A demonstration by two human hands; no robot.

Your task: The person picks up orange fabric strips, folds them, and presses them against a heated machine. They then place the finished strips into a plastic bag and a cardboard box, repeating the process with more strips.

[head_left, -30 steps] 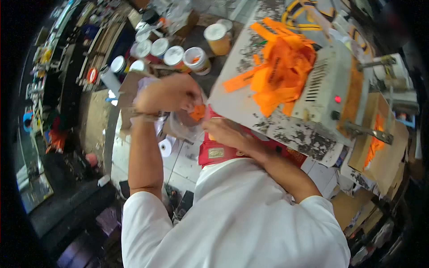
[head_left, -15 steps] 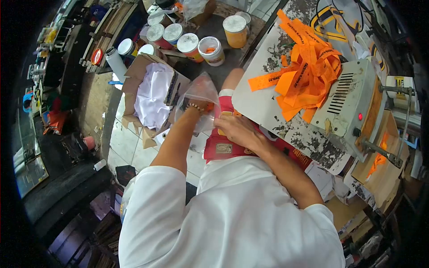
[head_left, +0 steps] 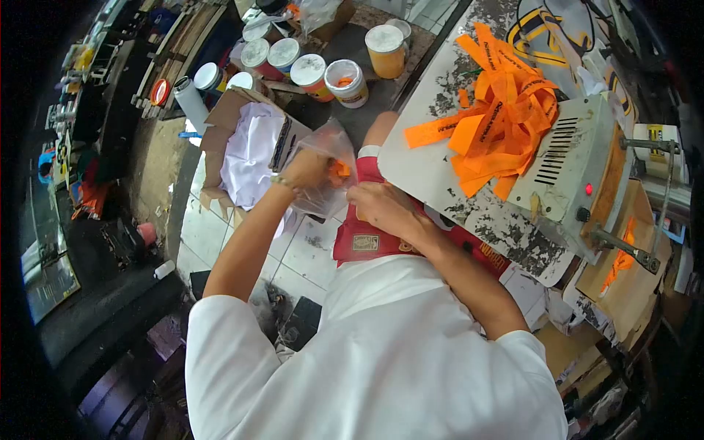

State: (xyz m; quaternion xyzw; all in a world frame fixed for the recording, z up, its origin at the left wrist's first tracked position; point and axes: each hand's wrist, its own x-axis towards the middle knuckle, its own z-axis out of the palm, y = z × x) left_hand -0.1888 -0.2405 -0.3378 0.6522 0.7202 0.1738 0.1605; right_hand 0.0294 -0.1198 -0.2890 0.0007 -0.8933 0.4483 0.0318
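Observation:
A clear plastic bag [head_left: 328,139] with orange pieces [head_left: 338,171] inside hangs above my red shorts, beside the open box. My left hand [head_left: 308,170], a bracelet at its wrist, is at the bag and seems to be behind or within its plastic; its fingers are hidden. My right hand [head_left: 378,205] pinches the bag's right edge over my thigh. Right of my hands, a tangled pile of orange printed ribbons [head_left: 506,121] lies on the worn white table [head_left: 412,163].
A cardboard box [head_left: 213,158] holds white cloth [head_left: 253,150]. Several tubs, one an open white tub [head_left: 346,83], stand beyond my hands. A grey machine [head_left: 565,158] with a lit red lamp sits on the table's right side.
My left hand and forearm have moved left and slightly up, and the orange pieces in the bag show more. My right hand has shifted slightly left.

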